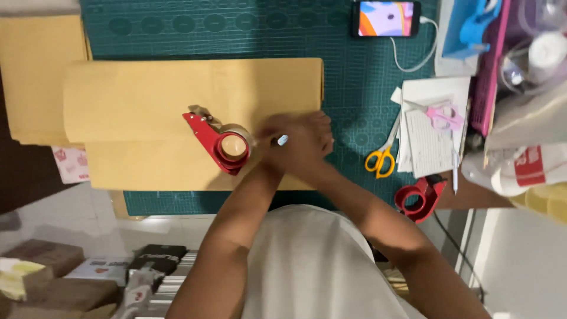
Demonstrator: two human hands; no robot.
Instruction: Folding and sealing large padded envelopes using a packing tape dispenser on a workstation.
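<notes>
My hands (298,142) met over tan package (177,112), blurred; grip state unclear. Red tape dispenser (221,145) just beside left hand.

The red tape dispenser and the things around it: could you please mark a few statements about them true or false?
1. The red tape dispenser lies on the brown paper package. True.
2. Both hands, left hand and right hand, are together beside the dispenser. True.
3. The yellow-handled scissors lie on the package. False: they lie on the green cutting mat.
4. The phone has a dark screen. False: it is lit.
5. A second red dispenser sits at the mat's edge. True.
</notes>
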